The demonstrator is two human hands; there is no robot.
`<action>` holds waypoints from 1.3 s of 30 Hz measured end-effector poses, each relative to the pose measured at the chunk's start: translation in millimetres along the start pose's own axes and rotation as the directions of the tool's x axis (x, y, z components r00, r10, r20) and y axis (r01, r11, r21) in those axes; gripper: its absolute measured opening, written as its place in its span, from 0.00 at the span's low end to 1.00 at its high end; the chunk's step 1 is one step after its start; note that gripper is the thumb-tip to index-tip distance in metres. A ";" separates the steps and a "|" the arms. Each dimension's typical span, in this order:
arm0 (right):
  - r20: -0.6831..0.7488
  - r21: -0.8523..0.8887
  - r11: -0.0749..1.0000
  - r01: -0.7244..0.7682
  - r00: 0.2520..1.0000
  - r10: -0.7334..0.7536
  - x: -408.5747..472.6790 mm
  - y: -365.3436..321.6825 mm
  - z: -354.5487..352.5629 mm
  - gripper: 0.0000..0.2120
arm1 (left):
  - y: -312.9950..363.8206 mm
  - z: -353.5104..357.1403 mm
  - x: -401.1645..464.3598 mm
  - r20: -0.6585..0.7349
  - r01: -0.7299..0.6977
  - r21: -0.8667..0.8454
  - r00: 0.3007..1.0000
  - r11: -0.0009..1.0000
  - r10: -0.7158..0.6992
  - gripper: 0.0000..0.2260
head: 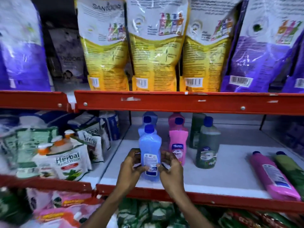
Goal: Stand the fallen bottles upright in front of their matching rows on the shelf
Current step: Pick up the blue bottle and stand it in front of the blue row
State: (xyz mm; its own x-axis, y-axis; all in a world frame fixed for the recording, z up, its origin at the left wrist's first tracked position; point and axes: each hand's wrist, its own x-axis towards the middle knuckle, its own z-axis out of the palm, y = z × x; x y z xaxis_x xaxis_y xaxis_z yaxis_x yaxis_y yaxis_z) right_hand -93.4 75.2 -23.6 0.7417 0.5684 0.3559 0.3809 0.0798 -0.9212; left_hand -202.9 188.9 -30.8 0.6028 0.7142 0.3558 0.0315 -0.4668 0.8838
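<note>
A blue bottle (150, 150) with a dark blue cap stands upright at the front of the blue row on the white shelf (230, 175). My left hand (131, 163) and my right hand (169, 165) grip its lower part from either side, fingertips on its label. Behind it stands another blue bottle (148, 120). To the right stand an upright pink bottle (178, 142) and an upright green bottle (208, 145), each with another of its colour behind. At the far right a pink bottle (273, 175) and a green bottle (291, 168) lie flat on the shelf.
Herbal hand-wash pouches (65, 162) and orange-capped bottles crowd the shelf bay to the left. A red shelf beam (181, 102) runs just above the bottle tops, with large yellow and purple pouches standing on it. More pouches fill the shelf below.
</note>
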 end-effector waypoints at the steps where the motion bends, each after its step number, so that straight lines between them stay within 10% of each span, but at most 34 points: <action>1: -0.008 0.002 1.000 -0.008 1.000 0.008 2.1 1.6 5.8 0.22 | -4.6 -1.1 3.3 0.004 -0.003 0.004 1.000 1.000 0.003 0.20; 9: -0.118 -0.075 0.997 -0.035 0.993 0.026 11.0 20.1 12.9 0.19 | -14.7 -13.7 1.1 -0.005 0.000 -0.012 1.000 1.000 0.000 0.13; 23: 0.416 -0.098 0.995 -0.011 0.908 0.051 28.9 19.2 -2.2 0.21 | -27.3 -13.6 15.2 0.092 0.015 0.124 0.995 0.992 -0.026 0.21; 39: 0.265 -0.147 0.989 -0.014 0.963 0.053 15.5 22.8 3.7 0.19 | -34.1 -16.3 4.0 0.071 0.021 0.087 0.997 0.996 -0.027 0.26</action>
State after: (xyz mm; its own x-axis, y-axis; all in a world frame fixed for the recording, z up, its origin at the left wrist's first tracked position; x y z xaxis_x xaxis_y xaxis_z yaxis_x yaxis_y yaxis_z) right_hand -75.2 88.9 -39.6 0.5880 0.7687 0.2517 0.4471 -0.0495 -0.8931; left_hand -214.6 216.2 -54.6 0.6568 0.6878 0.3092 0.1137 -0.4957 0.8610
